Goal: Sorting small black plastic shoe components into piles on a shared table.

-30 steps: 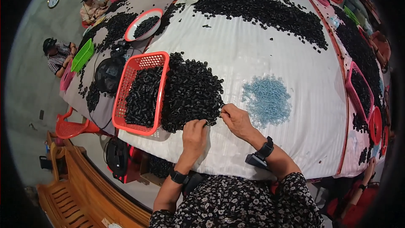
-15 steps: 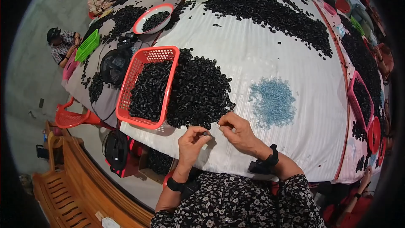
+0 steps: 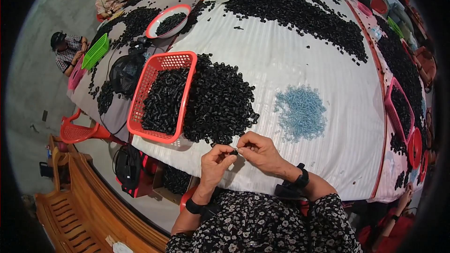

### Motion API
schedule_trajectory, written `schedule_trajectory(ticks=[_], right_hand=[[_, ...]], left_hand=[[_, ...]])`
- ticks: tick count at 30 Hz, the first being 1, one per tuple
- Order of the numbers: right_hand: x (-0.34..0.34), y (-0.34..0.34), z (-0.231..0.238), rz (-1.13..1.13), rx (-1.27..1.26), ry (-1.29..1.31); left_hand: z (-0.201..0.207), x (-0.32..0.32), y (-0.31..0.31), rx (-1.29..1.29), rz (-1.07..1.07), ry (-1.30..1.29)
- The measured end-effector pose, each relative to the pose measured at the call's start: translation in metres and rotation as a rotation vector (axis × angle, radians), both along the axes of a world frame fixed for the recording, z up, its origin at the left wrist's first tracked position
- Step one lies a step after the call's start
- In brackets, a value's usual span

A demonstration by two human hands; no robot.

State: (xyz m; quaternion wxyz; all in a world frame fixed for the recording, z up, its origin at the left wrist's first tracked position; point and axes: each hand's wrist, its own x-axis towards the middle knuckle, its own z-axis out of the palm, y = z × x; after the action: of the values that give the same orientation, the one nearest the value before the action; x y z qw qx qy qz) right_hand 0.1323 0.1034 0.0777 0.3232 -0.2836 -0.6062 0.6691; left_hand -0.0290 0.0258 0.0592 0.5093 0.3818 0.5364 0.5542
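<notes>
My left hand [image 3: 213, 166] pinches a small black plastic piece [image 3: 234, 152] between thumb and fingers. Against it comes my right hand [image 3: 263, 153], its thumb and index finger pressed together; whatever lies between those fingertips is too small to make out. Both hands meet just in front of a heap of short black tubular pieces [image 3: 220, 100]. Left of the heap, a red plastic basket [image 3: 191, 82] holds more of the same pieces. To the right lies a patch of small clear-blue pieces [image 3: 301, 112] on the white cloth [image 3: 262, 65].
A larger spread of black pieces [image 3: 290, 9] covers the far part of the table. Beyond the basket stand a red-rimmed bowl [image 3: 187, 11] and a black mesh fan [image 3: 124, 72]. A wooden bench [image 3: 70, 206] is at lower left. Other people sit along both sides.
My right hand has moved left and slightly down, bringing its fingertips to the black piece. My left hand has shifted a little to the right, still holding it.
</notes>
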Motion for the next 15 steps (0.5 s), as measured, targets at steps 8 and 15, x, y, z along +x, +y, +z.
schedule_trajectory(ticks=[8, 15], right_hand=[[0.004, 0.003, 0.011, 0.000, 0.287, -0.243], [0.001, -0.007, 0.007, 0.046, 0.375, -0.170]], left_hand=[[-0.002, -0.001, -0.002, 0.004, 0.025, 0.021], [-0.006, -0.003, -0.003, -0.015, 0.007, -0.053]])
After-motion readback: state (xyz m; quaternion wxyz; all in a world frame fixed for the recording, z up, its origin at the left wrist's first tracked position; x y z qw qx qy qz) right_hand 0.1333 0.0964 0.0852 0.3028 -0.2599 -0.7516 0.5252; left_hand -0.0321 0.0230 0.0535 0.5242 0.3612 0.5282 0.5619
